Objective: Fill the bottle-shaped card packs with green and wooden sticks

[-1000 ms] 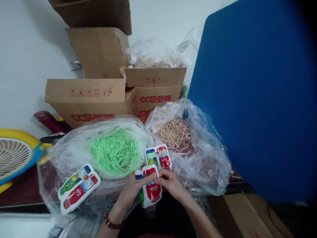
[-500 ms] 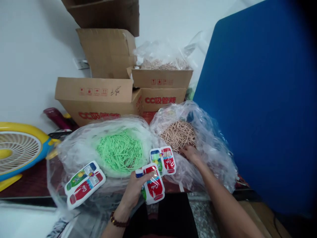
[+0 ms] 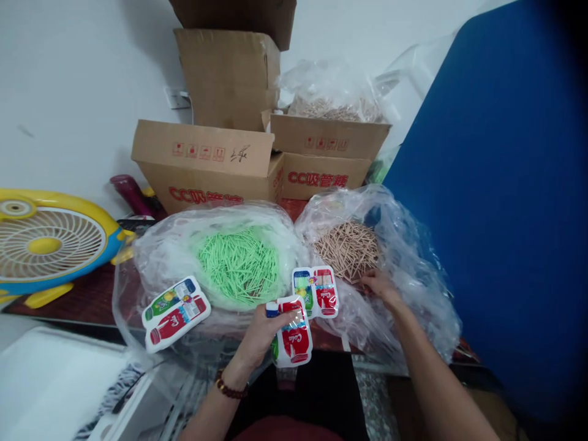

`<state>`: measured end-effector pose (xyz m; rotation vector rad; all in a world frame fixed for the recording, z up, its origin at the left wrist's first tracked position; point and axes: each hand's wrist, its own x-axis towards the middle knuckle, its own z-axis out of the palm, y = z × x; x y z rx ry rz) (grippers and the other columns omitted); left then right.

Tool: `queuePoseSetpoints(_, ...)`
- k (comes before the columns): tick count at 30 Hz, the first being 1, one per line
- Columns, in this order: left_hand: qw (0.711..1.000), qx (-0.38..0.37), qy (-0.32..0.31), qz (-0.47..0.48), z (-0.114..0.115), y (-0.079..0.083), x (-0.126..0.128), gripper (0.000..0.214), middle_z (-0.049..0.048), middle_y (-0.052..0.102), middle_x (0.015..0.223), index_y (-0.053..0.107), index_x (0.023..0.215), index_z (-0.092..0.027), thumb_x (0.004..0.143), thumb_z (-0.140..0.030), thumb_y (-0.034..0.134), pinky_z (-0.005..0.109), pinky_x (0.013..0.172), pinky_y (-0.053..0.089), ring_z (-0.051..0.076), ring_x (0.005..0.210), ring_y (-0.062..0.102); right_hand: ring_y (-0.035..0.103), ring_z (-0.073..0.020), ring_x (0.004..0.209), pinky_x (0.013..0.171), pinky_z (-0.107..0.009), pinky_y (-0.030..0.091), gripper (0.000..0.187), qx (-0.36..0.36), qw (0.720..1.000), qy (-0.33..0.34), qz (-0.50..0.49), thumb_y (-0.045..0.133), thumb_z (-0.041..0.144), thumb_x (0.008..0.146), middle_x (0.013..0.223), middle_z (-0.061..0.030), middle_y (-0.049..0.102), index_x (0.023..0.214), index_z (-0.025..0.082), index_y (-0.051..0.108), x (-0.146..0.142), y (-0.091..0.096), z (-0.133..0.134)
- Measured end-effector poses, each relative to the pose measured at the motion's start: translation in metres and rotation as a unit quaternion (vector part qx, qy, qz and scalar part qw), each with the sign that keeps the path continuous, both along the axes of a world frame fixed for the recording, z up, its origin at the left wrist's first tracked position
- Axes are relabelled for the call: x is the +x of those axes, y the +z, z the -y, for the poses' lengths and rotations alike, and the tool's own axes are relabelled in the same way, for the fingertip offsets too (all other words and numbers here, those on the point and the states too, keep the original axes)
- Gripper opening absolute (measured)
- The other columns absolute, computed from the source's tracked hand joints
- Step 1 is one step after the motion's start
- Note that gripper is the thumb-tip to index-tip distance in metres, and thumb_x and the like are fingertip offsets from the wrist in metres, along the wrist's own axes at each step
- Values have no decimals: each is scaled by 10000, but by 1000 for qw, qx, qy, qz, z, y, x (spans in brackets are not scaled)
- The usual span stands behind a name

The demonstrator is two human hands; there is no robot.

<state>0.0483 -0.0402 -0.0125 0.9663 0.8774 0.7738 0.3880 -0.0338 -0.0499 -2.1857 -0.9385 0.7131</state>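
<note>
Here the left hand [image 3: 260, 334] holds a bottle-shaped packet [image 3: 293, 335] low in the middle of the view, thumb across its top edge and fingers curled behind it, so the red cola print faces up. The right hand [image 3: 379, 283] is well off to the right, reaching into the clear bag [image 3: 413, 269] of tan sticks [image 3: 348, 248]; its fingers rest at the near edge of the pile, loosely bent, and I cannot tell whether they pinch any sticks. A second packet [image 3: 316, 291] lies just above the held one, on the plastic between the two bags, close to it but apart from the right hand. A third packet [image 3: 176, 312] lies to the left on the plastic of the other bag [image 3: 151, 257], which holds green sticks [image 3: 239, 265]. Both bags sit side by side on a dark red table [image 3: 87, 297]. Behind them stand cardboard boxes [image 3: 206, 162] with red print, one of them carrying another bag of tan sticks at the top. A yellow and blue fan [image 3: 48, 242] lies at the far left, and a blue panel [image 3: 496, 202] fills the right side. A bead bracelet [image 3: 229, 389] circles the left wrist.
</note>
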Motion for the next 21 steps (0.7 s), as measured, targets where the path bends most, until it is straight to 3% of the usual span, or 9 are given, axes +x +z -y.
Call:
queuePoseSetpoints(4, 999, 34, -14, -22, 2, 0, -1, 211, 69, 737, 813, 724, 852, -104, 723, -270, 742, 281, 685, 496, 195, 722, 646, 389, -95, 339, 364, -211, 271, 406, 37, 996, 2, -76, 538, 232, 672, 452, 66, 523, 1067, 160, 601, -13, 14, 17)
queuePoseSetpoints(6, 998, 43, -25, -25, 5, 4, -1, 189, 56, 729, 790, 719, 830, -110, 726, -266, 736, 262, 667, 483, 179, 702, 632, 376, -83, 351, 361, -197, 248, 467, 80, 987, 11, -137, 532, 247, 677, 488, 68, 532, 1137, 179, 573, -24, 24, 25)
queuePoseSetpoints(10, 997, 36, -61, -24, 10, 13, 0, 199, 46, 707, 728, 709, 799, -110, 697, -273, 758, 251, 631, 467, 168, 659, 610, 307, -48, 328, 336, -179, 172, 335, 220, 930, 32, -294, 635, 329, 687, 532, 70, 559, 998, 213, 587, -58, 45, 35)
queuePoseSetpoints(15, 991, 55, -108, -48, 14, 17, -1, 225, 35, 688, 746, 701, 835, -117, 717, -304, 742, 242, 628, 446, 158, 665, 585, 472, -67, 424, 375, -175, 295, 229, 322, 876, 102, -345, 692, 343, 743, 641, 41, 624, 908, 224, 587, -116, 72, 39)
queuePoseSetpoints(18, 987, 73, -127, -69, 16, 21, -2, 218, 19, 675, 745, 694, 827, -127, 720, -312, 735, 226, 626, 427, 140, 656, 558, 542, -77, 516, 443, -174, 376, 170, 382, 862, 107, -315, 681, 314, 780, 677, 32, 631, 901, 223, 604, -142, 84, 39)
queuePoseSetpoints(21, 984, 79, -137, -80, 18, 26, -4, 215, 14, 662, 722, 691, 812, -130, 720, -321, 727, 217, 595, 409, 130, 622, 530, 573, -88, 582, 522, -188, 435, 147, 391, 863, 113, -298, 672, 315, 793, 704, 32, 633, 899, 229, 615, -156, 87, 39)
